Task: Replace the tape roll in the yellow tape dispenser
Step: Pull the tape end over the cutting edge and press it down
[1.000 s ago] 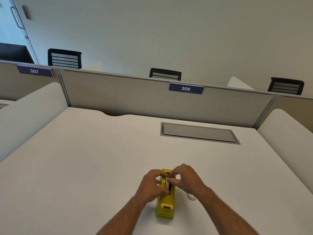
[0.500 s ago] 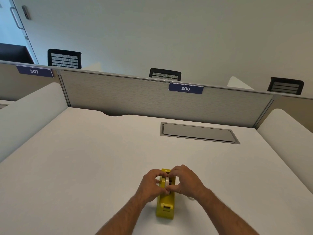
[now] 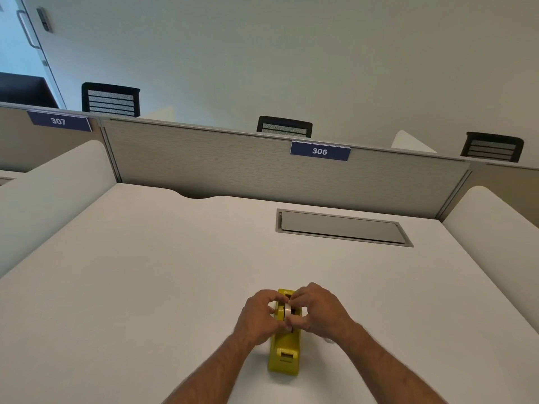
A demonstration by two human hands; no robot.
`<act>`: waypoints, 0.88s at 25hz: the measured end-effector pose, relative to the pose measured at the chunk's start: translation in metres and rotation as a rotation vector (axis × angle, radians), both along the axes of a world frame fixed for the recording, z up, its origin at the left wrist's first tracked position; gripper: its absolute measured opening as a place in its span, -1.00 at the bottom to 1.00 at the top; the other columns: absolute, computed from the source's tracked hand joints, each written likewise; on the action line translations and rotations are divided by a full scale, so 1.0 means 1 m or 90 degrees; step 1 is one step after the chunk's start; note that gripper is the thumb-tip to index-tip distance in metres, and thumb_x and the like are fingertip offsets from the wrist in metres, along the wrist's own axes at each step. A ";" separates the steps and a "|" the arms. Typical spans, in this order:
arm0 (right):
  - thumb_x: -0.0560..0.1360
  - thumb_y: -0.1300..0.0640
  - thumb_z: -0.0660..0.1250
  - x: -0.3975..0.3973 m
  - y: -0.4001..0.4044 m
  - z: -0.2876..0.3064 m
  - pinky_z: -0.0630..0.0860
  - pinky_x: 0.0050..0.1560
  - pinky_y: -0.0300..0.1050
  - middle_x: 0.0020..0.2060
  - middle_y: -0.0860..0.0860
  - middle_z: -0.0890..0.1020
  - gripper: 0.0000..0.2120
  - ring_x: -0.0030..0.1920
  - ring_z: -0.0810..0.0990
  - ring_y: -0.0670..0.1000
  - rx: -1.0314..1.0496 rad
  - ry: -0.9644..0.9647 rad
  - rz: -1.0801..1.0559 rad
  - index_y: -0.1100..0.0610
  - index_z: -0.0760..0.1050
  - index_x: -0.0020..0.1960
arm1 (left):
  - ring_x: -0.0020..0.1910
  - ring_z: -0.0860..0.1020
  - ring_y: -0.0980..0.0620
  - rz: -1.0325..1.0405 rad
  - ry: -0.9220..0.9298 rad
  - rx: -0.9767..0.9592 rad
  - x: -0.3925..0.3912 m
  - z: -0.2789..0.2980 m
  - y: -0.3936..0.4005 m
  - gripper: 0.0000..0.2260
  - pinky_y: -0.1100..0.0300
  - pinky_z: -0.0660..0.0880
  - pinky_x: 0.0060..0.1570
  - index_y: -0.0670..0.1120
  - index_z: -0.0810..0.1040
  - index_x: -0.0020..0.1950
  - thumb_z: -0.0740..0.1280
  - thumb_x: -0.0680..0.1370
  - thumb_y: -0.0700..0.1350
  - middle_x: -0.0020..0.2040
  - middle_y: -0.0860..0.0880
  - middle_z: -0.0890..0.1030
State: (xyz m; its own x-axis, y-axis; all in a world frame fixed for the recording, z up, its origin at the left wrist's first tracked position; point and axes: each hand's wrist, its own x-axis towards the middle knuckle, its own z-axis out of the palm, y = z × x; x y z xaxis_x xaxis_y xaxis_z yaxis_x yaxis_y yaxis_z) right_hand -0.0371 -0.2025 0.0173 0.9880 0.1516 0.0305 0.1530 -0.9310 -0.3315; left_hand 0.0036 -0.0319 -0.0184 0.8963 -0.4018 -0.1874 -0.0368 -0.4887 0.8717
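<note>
The yellow tape dispenser (image 3: pixel 285 349) stands on the white desk near its front edge, cutter end towards me. A whitish tape roll (image 3: pixel 288 311) sits upright in the dispenser's slot. My left hand (image 3: pixel 259 317) grips the dispenser's left side and touches the roll with thumb and fingers. My right hand (image 3: pixel 318 312) pinches the roll from the right. Most of the roll is hidden by my fingers.
A small pale object (image 3: pixel 329 341) peeks out on the desk behind my right wrist. A grey cable hatch (image 3: pixel 341 227) is set into the desk (image 3: pixel 145 272) at the back right. Grey partition panels (image 3: pixel 204 164) and white side dividers enclose the desk.
The roll has gone lower into the dispenser's slot. My right hand has closed in over it and hides more of the small object on the desk.
</note>
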 end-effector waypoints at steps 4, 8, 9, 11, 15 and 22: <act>0.41 -0.13 0.37 0.000 0.000 -0.001 0.55 -0.03 -0.05 0.08 -0.13 0.68 -0.70 0.03 0.50 -0.06 0.001 0.003 -0.002 -0.05 0.67 0.08 | 0.08 0.58 0.02 0.002 0.003 -0.003 0.000 0.001 0.000 -0.45 0.13 0.63 -0.02 0.21 0.52 0.06 0.66 0.18 -0.08 0.21 0.11 0.52; 0.45 -0.10 0.35 0.001 -0.001 -0.002 0.55 -0.04 -0.06 0.07 -0.13 0.68 -0.73 0.03 0.51 -0.06 0.004 0.000 -0.003 -0.06 0.68 0.07 | 0.06 0.58 0.02 0.001 -0.002 -0.004 -0.001 0.002 0.001 -0.45 0.16 0.62 -0.04 0.23 0.51 0.03 0.66 0.17 -0.09 0.22 0.10 0.53; 0.47 -0.10 0.33 0.001 -0.001 -0.003 0.54 -0.05 -0.07 0.06 -0.13 0.69 -0.75 0.03 0.51 -0.07 0.008 -0.001 -0.005 -0.06 0.68 0.06 | 0.06 0.58 0.02 0.001 -0.003 -0.002 -0.001 0.002 0.000 -0.45 0.17 0.62 -0.04 0.22 0.52 0.04 0.66 0.17 -0.09 0.23 0.10 0.53; 0.51 -0.09 0.31 0.004 -0.001 -0.003 0.54 -0.07 -0.09 0.02 -0.13 0.70 -0.77 -0.01 0.50 -0.09 0.015 -0.005 -0.011 -0.06 0.69 0.04 | 0.07 0.58 0.02 0.003 -0.004 0.003 -0.001 0.002 0.000 -0.44 0.16 0.62 -0.03 0.19 0.54 0.07 0.67 0.17 -0.08 0.23 0.11 0.52; 0.51 -0.10 0.30 0.011 -0.002 -0.006 0.52 -0.06 -0.08 -0.03 -0.11 0.71 -0.76 -0.07 0.49 -0.10 0.039 0.014 -0.031 -0.05 0.70 0.00 | 0.09 0.58 0.01 0.006 0.000 0.003 -0.001 0.003 0.000 -0.45 0.15 0.62 -0.01 0.20 0.52 0.05 0.67 0.18 -0.09 0.24 0.10 0.52; 0.36 -0.23 0.28 0.012 -0.003 -0.005 0.55 -0.07 -0.05 -0.09 -0.12 0.71 -0.63 -0.09 0.50 -0.11 0.052 0.033 -0.015 -0.06 0.70 -0.02 | 0.08 0.59 0.01 0.010 0.008 -0.011 0.000 0.001 0.000 -0.44 0.08 0.64 0.00 0.15 0.57 0.07 0.67 0.15 -0.10 0.24 0.09 0.53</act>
State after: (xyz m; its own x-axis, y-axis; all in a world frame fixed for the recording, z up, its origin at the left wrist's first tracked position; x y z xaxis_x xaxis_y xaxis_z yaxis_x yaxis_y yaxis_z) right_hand -0.0256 -0.2058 0.0125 0.9917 0.1279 -0.0100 0.1124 -0.9033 -0.4140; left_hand 0.0032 -0.0315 -0.0175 0.9004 -0.3906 -0.1915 -0.0184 -0.4740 0.8803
